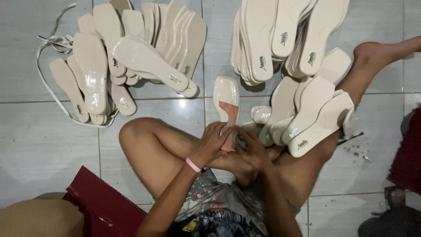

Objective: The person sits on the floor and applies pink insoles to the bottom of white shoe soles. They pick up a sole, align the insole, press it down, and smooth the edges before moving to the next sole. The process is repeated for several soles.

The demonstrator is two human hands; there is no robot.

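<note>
Fabric with a busy print covers the person's lap at the bottom centre of the frame, and a dark red sheet [103, 204] lies at the lower left beside the bent left knee. Just above the lap, both hands meet at the centre: the left hand [213, 144], with a pink wristband [193, 165] on its wrist, curls its fingers around the near end of a cream insole [226, 105], and the right hand [253, 149] pinches the same end from the other side, so both are grasping it. The insole points away toward the top of the frame, its far half glossy and pale, its near half showing a reddish-pink patch. To the right of centre, a fanned heap of insoles [307, 116] rests against the outstretched right leg, whose foot reaches the upper right edge. At the lower right corner sit a dark red bristly object and a grey object, too cut off to identify. In the upper left, another pile of insoles [131, 57] spreads over the grey floor tiles [39, 136], with a loop of white strap [48, 48] lying around its left side. At the top, right of centre, a 3rd stack of insoles [280, 35] stands in overlapping rows.
</note>
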